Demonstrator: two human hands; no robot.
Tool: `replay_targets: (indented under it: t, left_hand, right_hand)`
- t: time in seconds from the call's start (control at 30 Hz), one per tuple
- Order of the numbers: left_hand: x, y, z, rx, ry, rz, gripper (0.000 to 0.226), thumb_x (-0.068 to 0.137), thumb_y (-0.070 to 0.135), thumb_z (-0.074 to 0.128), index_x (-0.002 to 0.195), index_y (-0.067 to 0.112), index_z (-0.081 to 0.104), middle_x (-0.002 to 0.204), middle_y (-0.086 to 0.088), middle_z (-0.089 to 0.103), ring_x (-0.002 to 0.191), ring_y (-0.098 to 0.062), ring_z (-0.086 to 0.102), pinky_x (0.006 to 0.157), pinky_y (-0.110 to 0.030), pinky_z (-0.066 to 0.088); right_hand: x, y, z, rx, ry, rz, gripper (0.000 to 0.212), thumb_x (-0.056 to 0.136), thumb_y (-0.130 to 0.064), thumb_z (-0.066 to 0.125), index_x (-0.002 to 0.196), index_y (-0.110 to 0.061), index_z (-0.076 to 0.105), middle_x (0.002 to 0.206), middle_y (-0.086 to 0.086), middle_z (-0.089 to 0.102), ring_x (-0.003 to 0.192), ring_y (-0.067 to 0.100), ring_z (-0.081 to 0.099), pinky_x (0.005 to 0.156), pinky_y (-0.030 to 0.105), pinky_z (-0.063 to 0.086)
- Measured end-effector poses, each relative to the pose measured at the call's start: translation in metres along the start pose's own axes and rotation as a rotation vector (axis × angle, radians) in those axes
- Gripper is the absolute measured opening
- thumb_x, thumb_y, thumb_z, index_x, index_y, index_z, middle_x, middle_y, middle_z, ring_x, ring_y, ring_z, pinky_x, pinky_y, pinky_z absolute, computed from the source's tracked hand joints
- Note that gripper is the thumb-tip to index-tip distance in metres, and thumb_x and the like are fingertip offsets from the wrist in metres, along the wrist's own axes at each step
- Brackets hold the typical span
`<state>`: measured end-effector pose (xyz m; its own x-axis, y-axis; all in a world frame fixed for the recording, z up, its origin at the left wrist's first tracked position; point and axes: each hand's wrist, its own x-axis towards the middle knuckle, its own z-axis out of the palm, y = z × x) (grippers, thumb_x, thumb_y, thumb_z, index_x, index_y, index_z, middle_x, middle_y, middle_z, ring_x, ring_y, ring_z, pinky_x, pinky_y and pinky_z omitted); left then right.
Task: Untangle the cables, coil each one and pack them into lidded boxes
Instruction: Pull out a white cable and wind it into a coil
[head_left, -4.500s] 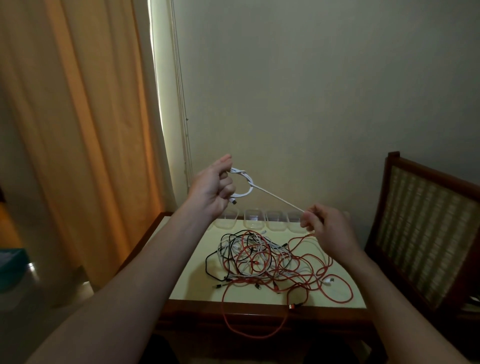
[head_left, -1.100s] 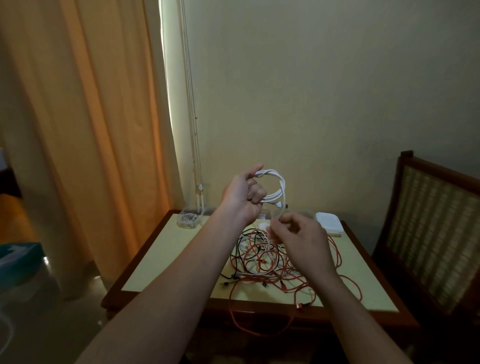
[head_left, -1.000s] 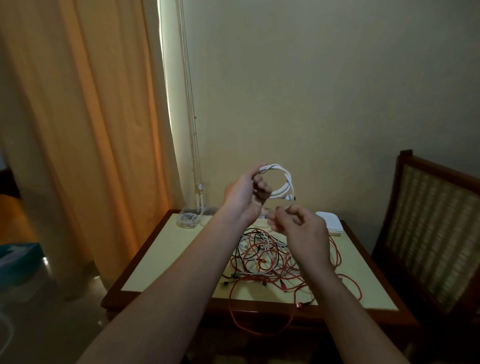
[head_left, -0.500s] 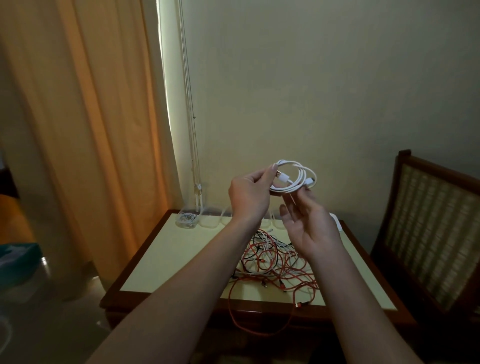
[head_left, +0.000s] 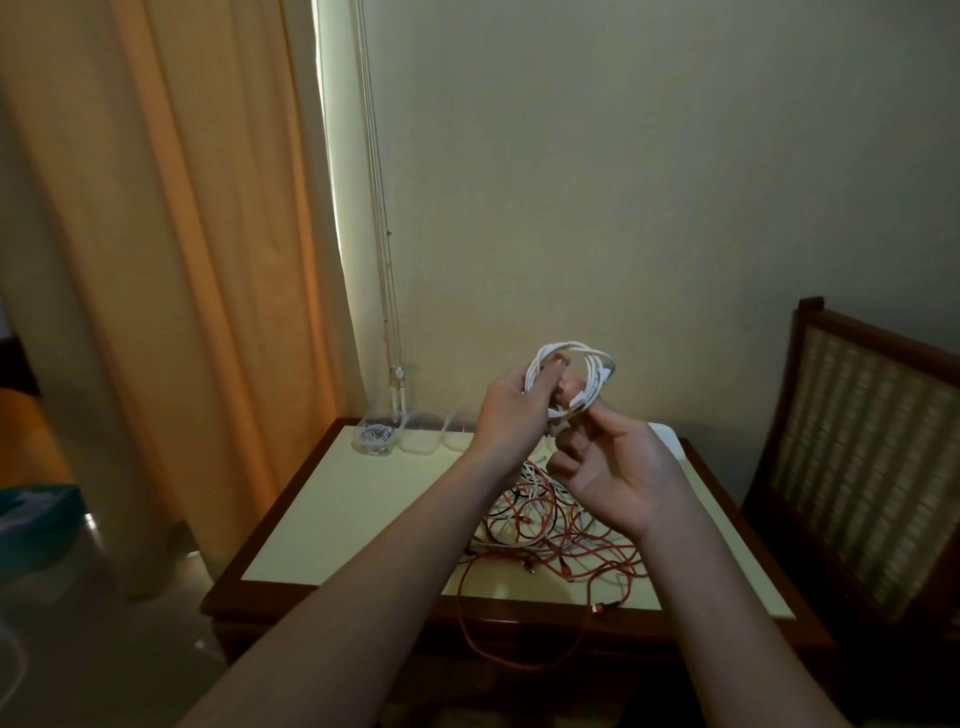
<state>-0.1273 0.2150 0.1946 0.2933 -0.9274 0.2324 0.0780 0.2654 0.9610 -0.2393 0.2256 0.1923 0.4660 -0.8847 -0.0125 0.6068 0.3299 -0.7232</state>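
Head view: the white cable (head_left: 589, 371) is now fully wound, and the tail we had loose half a second ago is tucked in. Our left hand (head_left: 511, 410) curls through the ring while our right hand (head_left: 618, 467) pinches its lower edge, both held above the tangle (head_left: 561, 535) on the table (head_left: 363, 519). It looks ready for a clear box (head_left: 415, 441).
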Motion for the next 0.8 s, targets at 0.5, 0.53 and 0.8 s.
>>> replay_targets:
  t: [0.5,0.53,0.8]
  left_hand:
    - [-0.001,0.007,-0.013,-0.320,-0.344,-0.235,0.029,0.068,0.006,0.066,0.094,0.013,0.078,0.076,-0.007,0.059,0.069,-0.016,0.048,0.068,-0.029,0.039]
    - [0.000,0.004,-0.014,-0.289,-0.360,-0.206,0.028,0.067,0.011,0.072,0.095,0.014,0.079,0.081,-0.007,0.060,0.071,-0.018,0.046,0.067,-0.029,0.036]
    - [0.001,0.002,-0.016,-0.190,-0.257,-0.073,0.026,0.086,0.019,0.074,0.107,0.002,0.072,0.058,0.000,0.057,0.044,-0.007,0.042,0.047,-0.017,0.036]
  right_hand:
    - [-0.010,-0.013,0.001,-0.032,-0.119,0.097,0.015,0.093,-0.018,0.051,0.097,-0.008,0.062,0.068,-0.003,0.038,0.058,0.008,0.021,0.050,0.021,0.029]
    - [-0.009,-0.013,0.001,-0.065,-0.081,0.088,0.011,0.094,-0.015,0.050,0.097,-0.009,0.059,0.066,-0.003,0.039,0.055,0.007,0.024,0.047,0.019,0.032]
    - [0.000,-0.002,-0.005,-0.340,0.052,-0.020,0.019,0.106,-0.004,0.040,0.114,0.004,0.056,0.075,0.006,0.054,0.052,0.008,0.034,0.043,0.018,0.035]
